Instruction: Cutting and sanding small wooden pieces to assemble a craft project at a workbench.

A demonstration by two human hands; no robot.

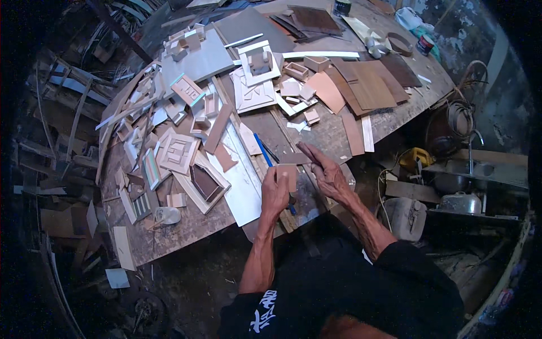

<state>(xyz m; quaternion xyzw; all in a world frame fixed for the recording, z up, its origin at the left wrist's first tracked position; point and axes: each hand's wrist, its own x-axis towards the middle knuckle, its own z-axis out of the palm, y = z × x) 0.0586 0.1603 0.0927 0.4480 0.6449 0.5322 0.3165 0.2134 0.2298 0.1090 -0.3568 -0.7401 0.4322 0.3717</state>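
Tan board: was held at frame centre | left hand: pinched closed on its left edge | right hand: fingers extended, any hold indiscernible | judged risk: one-sided grip might have allowed slipping
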